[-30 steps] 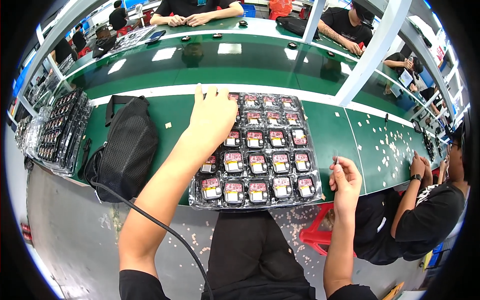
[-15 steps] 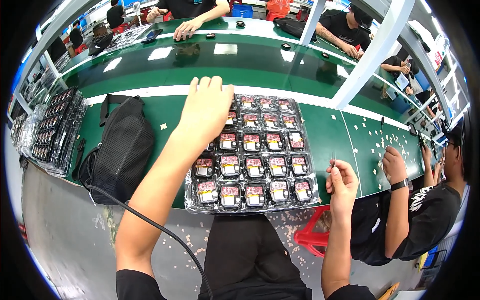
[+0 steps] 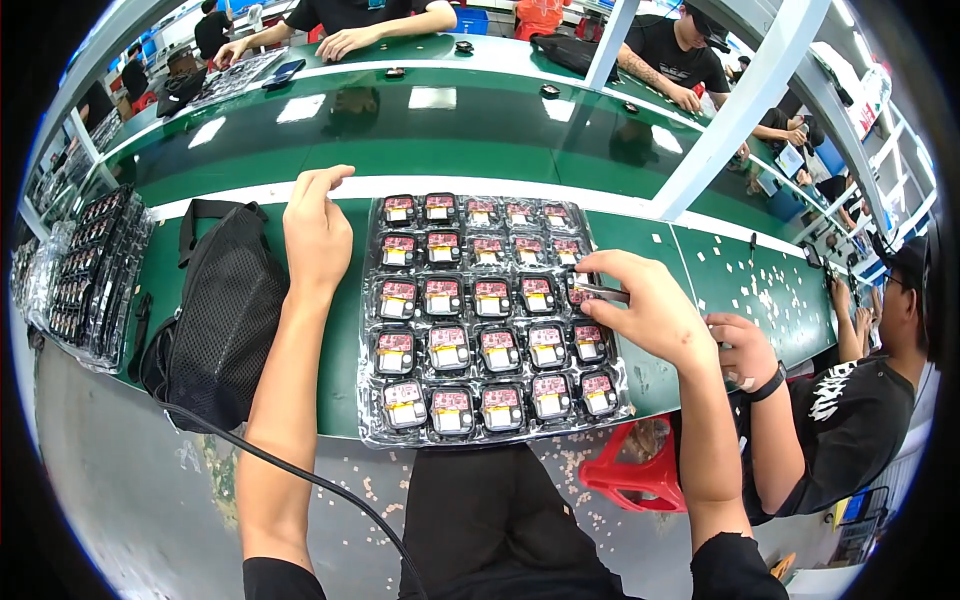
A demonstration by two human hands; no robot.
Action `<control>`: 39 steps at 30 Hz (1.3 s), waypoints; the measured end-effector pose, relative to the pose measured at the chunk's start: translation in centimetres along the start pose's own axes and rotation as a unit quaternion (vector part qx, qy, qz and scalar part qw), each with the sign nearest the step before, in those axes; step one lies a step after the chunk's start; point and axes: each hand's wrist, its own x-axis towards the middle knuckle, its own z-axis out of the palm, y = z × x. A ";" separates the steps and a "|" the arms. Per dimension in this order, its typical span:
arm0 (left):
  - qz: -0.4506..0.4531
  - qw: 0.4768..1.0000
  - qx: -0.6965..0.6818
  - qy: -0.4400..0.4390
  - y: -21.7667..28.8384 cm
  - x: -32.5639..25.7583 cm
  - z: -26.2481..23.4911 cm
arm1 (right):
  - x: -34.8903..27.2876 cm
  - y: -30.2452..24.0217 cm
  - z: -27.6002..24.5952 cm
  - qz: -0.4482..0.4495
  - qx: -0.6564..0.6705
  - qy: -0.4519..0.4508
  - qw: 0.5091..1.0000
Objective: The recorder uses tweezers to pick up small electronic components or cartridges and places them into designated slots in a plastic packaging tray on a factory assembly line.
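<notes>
The right hand (image 3: 655, 308) pinches tweezers (image 3: 608, 294) at the tray's (image 3: 480, 441) right side. The left hand (image 3: 318, 238) is raised near the bag (image 3: 225, 320); I cannot tell its grip.

The light around me is bright and quite even, with only weak shadows on the green desk (image 3: 342, 370). In the far right, I see bright lamp strips (image 3: 862, 48). White glare patches (image 3: 432, 98) lie on the glossy far surface (image 3: 360, 150), and small glints sit on the plastic tray (image 3: 372, 400). My right hand (image 3: 635, 305) looks rather sharp; distant people appear soft. Toward the dark round rim, straight beams (image 3: 850, 110) bend strongly.
</notes>
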 end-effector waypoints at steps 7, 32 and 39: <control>-0.013 1.000 -0.025 0.000 0.3 -0.2 0.1 | 1.3 -0.5 -0.6 -0.022 -0.058 -0.049 0.997; -0.052 0.997 -0.045 -0.018 -0.3 -0.7 0.3 | 6.7 -3.5 0.3 -0.188 -0.077 -0.149 0.968; -0.054 0.998 -0.038 -0.011 -0.8 -0.8 0.1 | 12.3 -3.5 3.5 -0.129 -0.067 -0.106 0.984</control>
